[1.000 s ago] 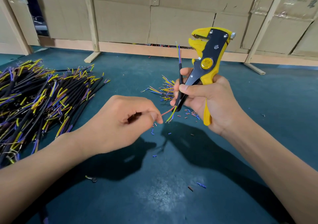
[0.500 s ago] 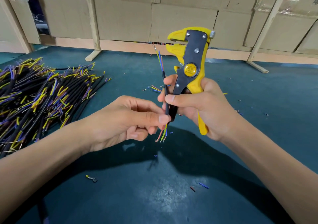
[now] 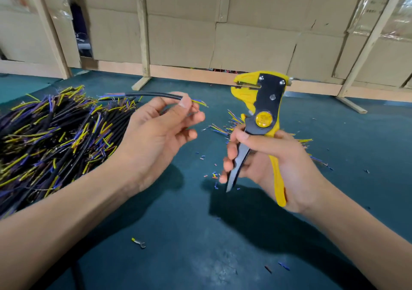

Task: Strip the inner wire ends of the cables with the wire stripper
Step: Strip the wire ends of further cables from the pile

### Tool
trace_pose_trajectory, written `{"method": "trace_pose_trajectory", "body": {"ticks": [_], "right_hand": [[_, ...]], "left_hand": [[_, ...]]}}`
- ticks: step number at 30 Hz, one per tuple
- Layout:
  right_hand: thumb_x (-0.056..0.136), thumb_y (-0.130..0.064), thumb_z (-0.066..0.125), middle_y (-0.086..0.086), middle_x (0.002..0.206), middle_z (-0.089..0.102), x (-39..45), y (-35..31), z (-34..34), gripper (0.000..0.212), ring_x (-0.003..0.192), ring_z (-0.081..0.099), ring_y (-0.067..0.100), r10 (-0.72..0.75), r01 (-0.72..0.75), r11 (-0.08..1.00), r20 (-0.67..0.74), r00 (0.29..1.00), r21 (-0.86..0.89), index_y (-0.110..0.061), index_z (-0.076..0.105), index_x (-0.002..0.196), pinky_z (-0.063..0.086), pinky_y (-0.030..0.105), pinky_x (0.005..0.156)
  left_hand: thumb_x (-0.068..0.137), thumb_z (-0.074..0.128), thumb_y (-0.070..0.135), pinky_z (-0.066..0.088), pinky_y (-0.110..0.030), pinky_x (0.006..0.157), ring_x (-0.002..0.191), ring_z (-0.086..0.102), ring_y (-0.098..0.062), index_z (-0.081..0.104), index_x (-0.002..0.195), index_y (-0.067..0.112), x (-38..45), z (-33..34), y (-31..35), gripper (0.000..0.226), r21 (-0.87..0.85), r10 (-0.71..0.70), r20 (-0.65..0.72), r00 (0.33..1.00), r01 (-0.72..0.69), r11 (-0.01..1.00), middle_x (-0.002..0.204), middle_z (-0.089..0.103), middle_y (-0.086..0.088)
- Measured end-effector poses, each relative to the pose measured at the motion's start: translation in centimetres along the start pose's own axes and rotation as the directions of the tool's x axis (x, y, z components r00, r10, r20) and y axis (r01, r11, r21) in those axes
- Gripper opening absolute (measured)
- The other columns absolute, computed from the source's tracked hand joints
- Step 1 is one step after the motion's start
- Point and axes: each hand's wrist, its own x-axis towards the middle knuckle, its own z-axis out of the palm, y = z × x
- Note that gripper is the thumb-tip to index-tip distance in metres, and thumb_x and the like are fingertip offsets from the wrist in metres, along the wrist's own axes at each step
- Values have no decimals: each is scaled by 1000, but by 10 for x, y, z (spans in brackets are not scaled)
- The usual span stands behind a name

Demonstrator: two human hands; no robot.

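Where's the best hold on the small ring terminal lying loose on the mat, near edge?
Pinch the ring terminal from above across its yellow-sleeved barrel at the upper left. It lies flat on the green mat, so the thin metal ring at its lower right gives little grip, while the barrel stands thicker. That's my judgement.

Cable (image 3: 153,95), pinched in left hand (image 3: 156,138): far end blurred; jacket tip hidden behind the thumb.
Cable pile (image 3: 51,138), left of that hand: cut off by the frame's left edge; part hidden under the forearm.
Wire stripper (image 3: 259,122): handle middles hidden inside right hand (image 3: 274,162).
Insulation scraps (image 3: 211,175) between the hands: too small to distinguish.
Stripped cables (image 3: 223,129) behind right hand: mostly hidden.
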Motion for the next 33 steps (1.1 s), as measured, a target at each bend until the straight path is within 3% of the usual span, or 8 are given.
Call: {"method": "trace_pose_trajectory", "body": {"ticks": [3,8,16,20,28,33], "right_hand": [[87,-12,63,19,76,55,-4,4,7,12,66,59,35,82,-84,996,92,992,23,-1,62,89,55,54,67],[86,-11,63,20,75,56,-7,10,21,13,65,61,37,129,-143,987,162,978,78,0,63,91,55,58,69],[93,-9,59,20,79,56,-11,16,24,10,70,61,36,114,-153,978,249,962,143,0,61,97,54,61,76],[92,-10,61,20,79,57,-11,14,24,11,70,62,36,92,-122,986,240,966,113,0,63,97,54,61,75],[94,-8,57,19,79,58,-13,16,24,13,69,62,36,81,-101,992,234,969,76,1,62,102,56,61,75],[93,-10,59,18,79,58,-10,19,22,12,70,62,35,65,-97,989,268,961,110,-1,61,100,55,62,76]], "left_hand": [[98,57,16,55,-27,72,93,69,-19,59,98,9,3,-4,4,7,-65,26,-37,999,-28,998,86,68,0],[92,62,14,57,-29,80,105,70,-20,67,92,8,3,-6,9,8,-158,8,-19,1000,-11,987,90,74,-2],[85,65,8,57,-29,81,100,70,-21,74,87,7,-2,2,7,9,-197,32,15,999,-28,980,97,72,-12],[85,64,4,57,-29,82,98,69,-22,64,102,1,-3,5,4,17,-203,70,-1,998,-69,977,99,70,-16],[81,67,6,56,-24,78,90,72,-14,59,115,-1,-6,9,3,36,-213,85,-34,996,-90,973,93,75,-7],[77,68,5,56,-23,80,87,73,-15,64,96,6,-8,10,-1,20,-214,105,-35,994,-110,971,89,76,-6]]}}
